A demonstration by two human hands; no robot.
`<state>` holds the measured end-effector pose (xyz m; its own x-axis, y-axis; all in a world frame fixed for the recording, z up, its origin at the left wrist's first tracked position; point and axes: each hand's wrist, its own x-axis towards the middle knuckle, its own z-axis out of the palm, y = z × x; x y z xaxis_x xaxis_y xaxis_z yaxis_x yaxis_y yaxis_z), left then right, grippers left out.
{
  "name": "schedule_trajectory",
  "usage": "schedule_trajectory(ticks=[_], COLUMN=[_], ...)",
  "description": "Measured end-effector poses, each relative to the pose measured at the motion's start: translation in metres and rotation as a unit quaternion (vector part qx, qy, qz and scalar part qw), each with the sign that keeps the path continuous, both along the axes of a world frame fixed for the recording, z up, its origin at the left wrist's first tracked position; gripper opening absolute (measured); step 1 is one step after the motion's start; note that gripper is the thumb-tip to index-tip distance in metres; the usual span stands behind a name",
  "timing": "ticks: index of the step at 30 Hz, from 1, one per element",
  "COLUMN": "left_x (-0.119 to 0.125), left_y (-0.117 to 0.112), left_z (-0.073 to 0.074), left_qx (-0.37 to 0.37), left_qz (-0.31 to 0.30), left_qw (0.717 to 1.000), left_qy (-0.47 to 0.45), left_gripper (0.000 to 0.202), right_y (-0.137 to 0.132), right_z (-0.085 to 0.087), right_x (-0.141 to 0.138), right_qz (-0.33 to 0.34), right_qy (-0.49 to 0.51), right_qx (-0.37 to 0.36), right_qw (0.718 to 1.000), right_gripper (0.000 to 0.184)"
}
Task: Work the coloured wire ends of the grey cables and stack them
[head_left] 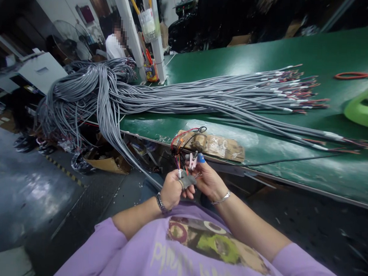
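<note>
In the head view, my left hand [171, 190] is closed around the end of a grey cable [154, 183], whose thin coloured wires [187, 170] fan out between my hands. A grey cover wraps my left thumb. My right hand [212, 181] meets it from the right, with a blue cover on the thumb tip. Between its thumb and fingers is a small pale pink clip [193, 161]; the fingers behind it are partly hidden. Just beyond, a taped cardboard-brown block [221, 147] with red and black leads sits at the bench edge.
A large bundle of grey cables [185, 93] lies along the green bench [291, 174] and droops off its left end. A light green object [364, 106] and an orange loop [352, 75] are at right. White posts [158, 52] rise at the back. A person [115, 45] is beyond.
</note>
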<state>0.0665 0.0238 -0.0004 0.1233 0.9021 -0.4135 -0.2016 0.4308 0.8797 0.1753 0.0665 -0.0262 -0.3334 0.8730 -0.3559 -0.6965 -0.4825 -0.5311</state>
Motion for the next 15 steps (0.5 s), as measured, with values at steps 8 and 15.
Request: schedule_trajectory(ticks=[8,15], left_x=[-0.006,-0.005], left_y=[-0.011,-0.009], left_z=[0.003,0.002], left_qx=[0.0,0.004], left_qz=[0.009,0.05], left_qw=[1.0,0.998], left_qy=[-0.016,-0.036], left_gripper=[0.048,0.047], right_y=[-0.004,-0.003], right_z=[-0.002,0.003], right_x=[0.009,0.014], right_qz=[0.036,0.025], right_qy=[0.033,-0.002], right_qx=[0.018,0.027], right_qw=[0.999,0.999], right_gripper=[0.045,0.026])
